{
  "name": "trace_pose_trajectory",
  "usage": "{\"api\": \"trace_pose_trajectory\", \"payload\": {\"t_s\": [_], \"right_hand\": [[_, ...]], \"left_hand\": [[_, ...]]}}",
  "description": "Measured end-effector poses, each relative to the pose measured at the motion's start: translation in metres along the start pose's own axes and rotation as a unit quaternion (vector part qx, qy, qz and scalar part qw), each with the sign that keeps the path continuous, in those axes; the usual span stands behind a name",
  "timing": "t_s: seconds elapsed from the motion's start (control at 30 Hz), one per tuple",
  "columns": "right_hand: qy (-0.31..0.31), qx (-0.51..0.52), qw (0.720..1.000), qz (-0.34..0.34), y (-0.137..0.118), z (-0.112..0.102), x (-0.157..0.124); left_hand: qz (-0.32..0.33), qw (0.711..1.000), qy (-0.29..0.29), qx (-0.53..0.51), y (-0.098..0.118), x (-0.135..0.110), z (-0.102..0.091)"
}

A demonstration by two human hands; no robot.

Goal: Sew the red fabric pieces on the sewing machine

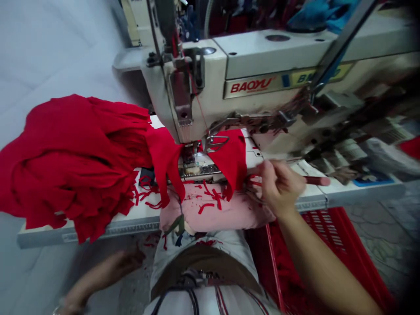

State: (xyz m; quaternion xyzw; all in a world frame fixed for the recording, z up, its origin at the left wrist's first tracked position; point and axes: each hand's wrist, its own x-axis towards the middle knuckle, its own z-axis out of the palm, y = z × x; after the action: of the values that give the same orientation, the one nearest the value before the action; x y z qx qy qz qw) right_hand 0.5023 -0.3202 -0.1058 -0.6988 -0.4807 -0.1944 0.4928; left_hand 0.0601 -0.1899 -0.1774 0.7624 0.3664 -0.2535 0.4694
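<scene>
My right hand [278,186] is shut on a slim tool with a red handle [316,180], its metal tip pointing left toward a red fabric piece [229,157]. That piece lies on the bed of a cream BAOYU industrial sewing machine [252,85], beside the presser foot [193,153]. A large bunched mass of red fabric [75,162] spreads to the left, joined to the machine by a narrower red strip. My left hand [114,264] hangs low, below the table's front edge, blurred and holding nothing visible.
A pink cushion [210,210] scattered with red thread scraps lies against the table's front edge, over my lap. A red plastic crate [328,236] stands on the floor to the right. Machine guards and rods crowd the upper right.
</scene>
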Motion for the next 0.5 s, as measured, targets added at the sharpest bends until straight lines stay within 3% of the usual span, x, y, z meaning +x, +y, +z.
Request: {"api": "trace_pose_trajectory", "payload": {"t_s": [0.03,0.1,0.17,0.23,0.3,0.37,0.43,0.5], "right_hand": [[-0.023,-0.019,0.999,0.042,-0.001,-0.008,-0.008],[-0.122,-0.023,0.985,0.119,0.001,-0.017,-0.021],[-0.224,0.056,0.951,0.205,0.007,-0.017,-0.028],[-0.268,0.177,0.902,0.289,0.012,-0.014,-0.030],[-0.272,0.262,0.856,0.352,0.013,-0.011,-0.029],[-0.270,0.299,0.832,0.382,0.010,-0.011,-0.026],[-0.267,0.333,0.808,0.405,0.003,-0.014,-0.022],[-0.274,0.387,0.759,0.447,-0.004,-0.018,-0.020]], "left_hand": [[0.034,0.999,0.034,-0.012,0.013,-0.011,-0.008],[0.137,0.972,0.191,0.019,0.046,-0.021,-0.031],[0.245,0.891,0.362,0.121,0.081,-0.015,-0.057],[0.306,0.799,0.455,0.247,0.111,0.005,-0.082],[0.346,0.742,0.465,0.336,0.131,0.029,-0.101],[0.392,0.718,0.446,0.362,0.143,0.045,-0.113],[0.423,0.729,0.435,0.317,0.147,0.050,-0.117],[0.415,0.771,0.427,0.226,0.140,0.046,-0.120]]}}
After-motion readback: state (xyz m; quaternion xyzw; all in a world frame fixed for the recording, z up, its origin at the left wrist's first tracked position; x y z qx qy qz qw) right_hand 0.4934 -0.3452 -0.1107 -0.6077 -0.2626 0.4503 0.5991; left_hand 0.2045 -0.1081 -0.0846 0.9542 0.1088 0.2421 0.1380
